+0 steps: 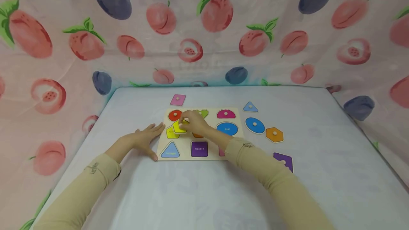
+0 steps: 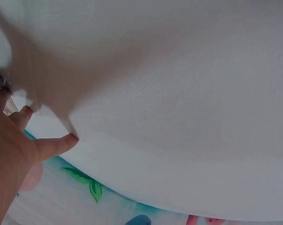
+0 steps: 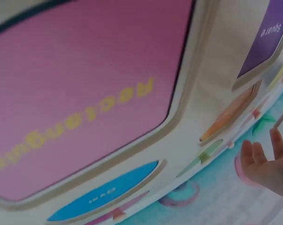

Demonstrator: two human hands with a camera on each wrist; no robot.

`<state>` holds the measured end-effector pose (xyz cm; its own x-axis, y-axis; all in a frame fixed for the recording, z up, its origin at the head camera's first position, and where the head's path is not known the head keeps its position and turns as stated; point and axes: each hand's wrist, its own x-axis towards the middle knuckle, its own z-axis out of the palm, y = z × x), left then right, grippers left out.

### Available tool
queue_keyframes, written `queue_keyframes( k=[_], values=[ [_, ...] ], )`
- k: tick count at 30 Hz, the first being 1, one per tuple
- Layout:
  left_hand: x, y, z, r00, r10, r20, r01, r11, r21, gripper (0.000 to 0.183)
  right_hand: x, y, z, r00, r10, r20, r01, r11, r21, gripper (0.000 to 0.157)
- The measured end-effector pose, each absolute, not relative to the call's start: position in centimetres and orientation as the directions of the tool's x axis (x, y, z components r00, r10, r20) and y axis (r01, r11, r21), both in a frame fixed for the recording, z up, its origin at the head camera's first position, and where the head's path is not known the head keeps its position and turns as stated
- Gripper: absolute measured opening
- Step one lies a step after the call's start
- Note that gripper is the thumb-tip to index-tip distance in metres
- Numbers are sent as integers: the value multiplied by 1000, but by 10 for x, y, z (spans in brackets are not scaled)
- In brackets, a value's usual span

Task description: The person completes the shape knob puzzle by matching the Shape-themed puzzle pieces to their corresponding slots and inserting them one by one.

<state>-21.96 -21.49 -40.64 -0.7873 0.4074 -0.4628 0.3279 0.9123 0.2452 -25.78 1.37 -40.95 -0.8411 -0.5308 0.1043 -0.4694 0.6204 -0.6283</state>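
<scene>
A wooden shape puzzle board [image 1: 183,152] lies on the table, its recesses printed with coloured shapes. My right hand [image 1: 195,122] pinches a yellow pentagon puzzle piece [image 1: 179,127] just over the board, where it overlaps the yellow pentagon recess [image 1: 172,134] in the head view. With fingers spread, my left hand [image 1: 143,139] rests at the board's left edge. Red circle [image 1: 175,115], green [image 1: 203,113] and magenta half-circle [image 1: 226,114] pieces sit in the top row. In the right wrist view the pink rectangle recess [image 3: 94,93] looms close, with the right hand [image 3: 268,164] at the edge.
Right of the board lie a light blue triangle [image 1: 250,107], a blue oval [image 1: 255,125], an orange hexagon [image 1: 274,135] and a purple square [image 1: 284,160]. A pink piece [image 1: 177,99] lies behind the board. Fruit-patterned cloth [image 1: 204,56] hangs behind the white table [image 1: 179,194].
</scene>
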Motion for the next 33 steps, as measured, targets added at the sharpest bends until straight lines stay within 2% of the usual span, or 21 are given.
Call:
queue_keyframes(
  k=[8, 11, 21, 33],
  values=[
    [-220, -215, -407, -785, 417, -457, 347, 909, 233, 126, -252, -2, -418, -889, -458, 13, -323, 607, -726, 10],
    [-220, -215, -407, -787, 410, -461, 344, 912, 224, 126, -251, -8, -422, -901, -433, 8, -304, 620, -724, 11],
    [-218, -213, -407, -792, 396, -465, 334, 918, 212, 126, -244, -27, -428, -933, -356, 47, -326, 783, -530, 12],
    [-218, -213, -407, -796, 387, -465, 321, 922, 217, 127, -243, -32, -425, -953, -303, 21, -269, 809, -522, 11]
  ],
)
